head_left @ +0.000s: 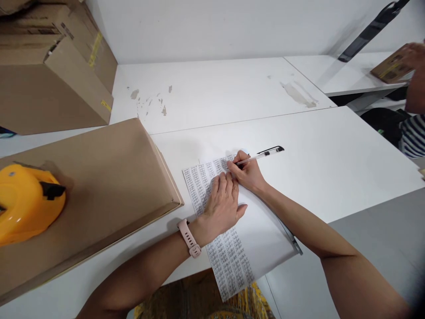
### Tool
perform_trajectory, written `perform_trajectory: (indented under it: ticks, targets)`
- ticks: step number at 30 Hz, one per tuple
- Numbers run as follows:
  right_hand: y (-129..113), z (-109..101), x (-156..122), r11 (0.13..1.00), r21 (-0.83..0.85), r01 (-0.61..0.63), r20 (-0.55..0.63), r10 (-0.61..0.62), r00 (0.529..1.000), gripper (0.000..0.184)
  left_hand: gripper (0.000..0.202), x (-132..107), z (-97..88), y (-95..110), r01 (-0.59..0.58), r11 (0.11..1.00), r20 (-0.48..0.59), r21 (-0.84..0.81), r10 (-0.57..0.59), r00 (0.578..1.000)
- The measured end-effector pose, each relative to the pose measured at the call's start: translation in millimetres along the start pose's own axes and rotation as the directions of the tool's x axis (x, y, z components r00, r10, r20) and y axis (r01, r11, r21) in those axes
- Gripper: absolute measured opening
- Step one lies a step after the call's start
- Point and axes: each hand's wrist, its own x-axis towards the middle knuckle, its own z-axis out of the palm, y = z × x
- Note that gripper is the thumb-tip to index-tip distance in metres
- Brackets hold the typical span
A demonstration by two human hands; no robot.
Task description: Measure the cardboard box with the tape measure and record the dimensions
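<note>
The sheet of paper lies near the middle of the white table, its near end reaching past the edge above a yellow patterned cloth. Rows of small handwriting cover its left part, too fine to read.

The left hand rests on it, fingers extended, gripping nothing and hiding part of the writing. A pink band circles that wrist. The right hand has its fingers closed around a clear pen with a black cap end; the fingers hide the tip, so whether it touches the paper cannot be told.

On the left, a yellow object, cut off by the frame, sits on a cardboard box. At far right, a co-worker's hand, blurred and partly cut off, touches a small box.
</note>
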Motion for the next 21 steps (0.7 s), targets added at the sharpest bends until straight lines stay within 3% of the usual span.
perform_trajectory:
  ticks: [11,21]
  targets:
    - [-0.7,0.2,0.1,1.0,0.012,-0.001,0.027,0.001,1.0,0.026,0.078,-0.1,-4.5,-0.7,-0.009,0.999,0.01,0.031,0.009,1.0]
    - [0.3,-0.7,0.4,1.0,0.011,-0.01,0.033,0.01,0.999,0.026,0.078,-1.4,2.8,0.2,-0.001,0.999,-0.024,0.051,0.002,1.0]
